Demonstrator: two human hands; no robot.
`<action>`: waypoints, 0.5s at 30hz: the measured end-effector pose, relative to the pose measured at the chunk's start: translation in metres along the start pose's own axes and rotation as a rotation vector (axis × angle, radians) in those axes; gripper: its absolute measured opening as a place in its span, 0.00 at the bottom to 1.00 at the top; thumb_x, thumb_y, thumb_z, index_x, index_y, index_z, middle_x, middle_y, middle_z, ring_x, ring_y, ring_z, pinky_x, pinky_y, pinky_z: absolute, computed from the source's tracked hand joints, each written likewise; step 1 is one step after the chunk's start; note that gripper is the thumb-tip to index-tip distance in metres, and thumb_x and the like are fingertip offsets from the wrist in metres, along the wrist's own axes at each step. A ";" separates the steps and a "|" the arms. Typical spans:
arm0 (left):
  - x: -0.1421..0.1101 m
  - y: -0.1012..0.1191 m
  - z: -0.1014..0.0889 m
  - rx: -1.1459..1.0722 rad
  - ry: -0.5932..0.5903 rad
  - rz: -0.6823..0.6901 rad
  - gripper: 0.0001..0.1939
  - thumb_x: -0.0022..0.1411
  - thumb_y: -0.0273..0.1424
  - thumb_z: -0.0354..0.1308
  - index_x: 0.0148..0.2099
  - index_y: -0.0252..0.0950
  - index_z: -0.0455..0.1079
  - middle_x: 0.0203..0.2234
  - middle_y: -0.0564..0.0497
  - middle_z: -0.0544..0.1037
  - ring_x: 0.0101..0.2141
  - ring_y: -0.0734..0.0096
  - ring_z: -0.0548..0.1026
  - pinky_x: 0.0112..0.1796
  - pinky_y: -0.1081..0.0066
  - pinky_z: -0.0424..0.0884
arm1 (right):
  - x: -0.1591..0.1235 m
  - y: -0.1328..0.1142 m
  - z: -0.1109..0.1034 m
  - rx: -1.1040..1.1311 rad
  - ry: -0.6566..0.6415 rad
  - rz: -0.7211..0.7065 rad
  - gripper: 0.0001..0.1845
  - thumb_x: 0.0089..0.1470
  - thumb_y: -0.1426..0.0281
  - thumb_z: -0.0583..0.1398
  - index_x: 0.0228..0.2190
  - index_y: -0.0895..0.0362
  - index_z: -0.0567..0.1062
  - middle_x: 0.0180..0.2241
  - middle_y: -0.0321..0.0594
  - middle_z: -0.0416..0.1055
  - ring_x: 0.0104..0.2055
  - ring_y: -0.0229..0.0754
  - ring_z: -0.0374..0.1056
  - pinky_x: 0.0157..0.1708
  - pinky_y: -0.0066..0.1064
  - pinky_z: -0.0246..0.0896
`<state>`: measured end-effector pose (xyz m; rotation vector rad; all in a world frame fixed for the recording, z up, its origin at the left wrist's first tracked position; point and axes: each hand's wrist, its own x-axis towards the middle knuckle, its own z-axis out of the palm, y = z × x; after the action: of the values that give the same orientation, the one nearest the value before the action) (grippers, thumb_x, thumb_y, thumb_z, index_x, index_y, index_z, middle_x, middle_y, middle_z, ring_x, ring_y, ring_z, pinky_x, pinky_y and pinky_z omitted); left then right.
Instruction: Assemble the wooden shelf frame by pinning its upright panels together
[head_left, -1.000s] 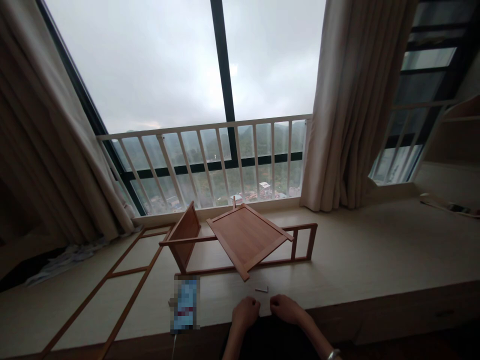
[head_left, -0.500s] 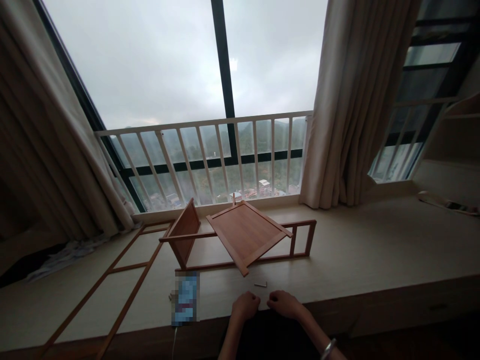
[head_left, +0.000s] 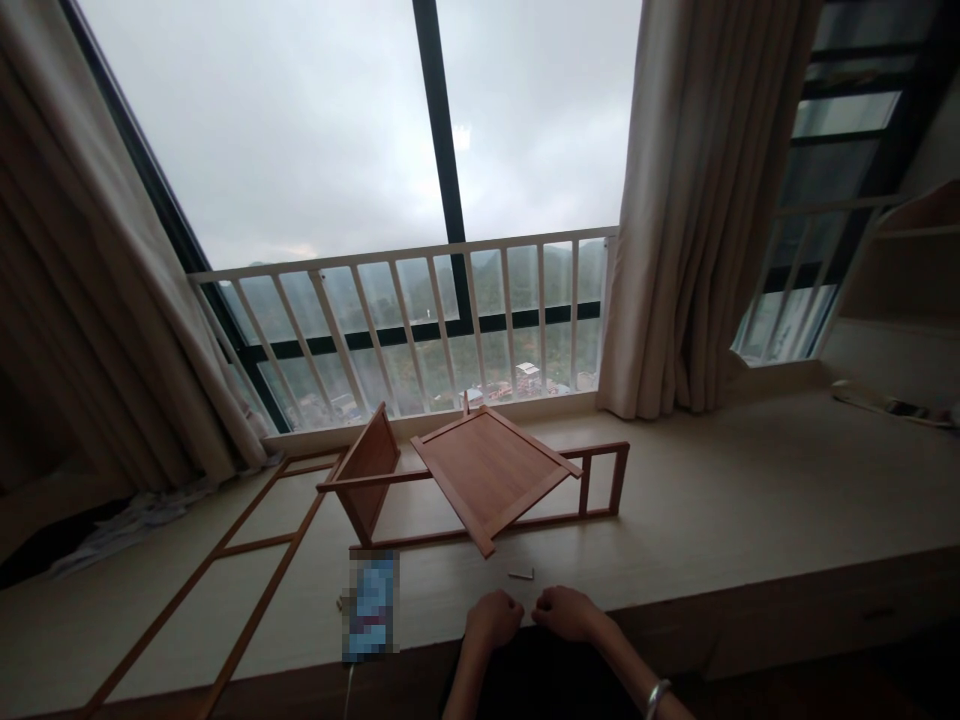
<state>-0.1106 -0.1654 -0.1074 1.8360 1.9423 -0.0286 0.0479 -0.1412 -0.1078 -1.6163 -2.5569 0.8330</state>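
Observation:
My left hand (head_left: 496,617) and my right hand (head_left: 564,612) are side by side at the front edge of the pale ledge, a small gap between them. Both have curled fingers; anything inside them is too small or hidden to make out. Just beyond them lies an L-shaped hex key (head_left: 521,574), touched by neither hand. Farther back, a wooden frame (head_left: 621,480) rests on its side, with one upright wooden panel (head_left: 367,475) at its left end. Another wooden panel (head_left: 495,470) leans at a slant across the frame's middle.
A ladder-like wooden frame (head_left: 259,545) lies at the left, reaching past the ledge (head_left: 712,500). A blurred-out phone-like object (head_left: 370,605) with a white cable lies left of my hands. Behind are a white railing (head_left: 405,257), the window and curtains (head_left: 690,220).
The view has shifted slightly. My two hands have come a little closer together, fingers still curled. The wooden parts and the hex key stay where they were.

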 end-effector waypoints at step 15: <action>-0.016 0.012 -0.018 0.017 -0.022 -0.035 0.19 0.55 0.35 0.40 0.37 0.34 0.71 0.36 0.42 0.74 0.39 0.63 0.71 0.36 0.71 0.63 | -0.007 -0.001 -0.007 0.038 -0.018 0.032 0.20 0.47 0.59 0.48 0.32 0.55 0.74 0.35 0.44 0.72 0.37 0.44 0.66 0.31 0.29 0.53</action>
<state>-0.1050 -0.1732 -0.0823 1.8042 1.9649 -0.0763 0.0527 -0.1449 -0.0997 -1.6516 -2.5172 0.8974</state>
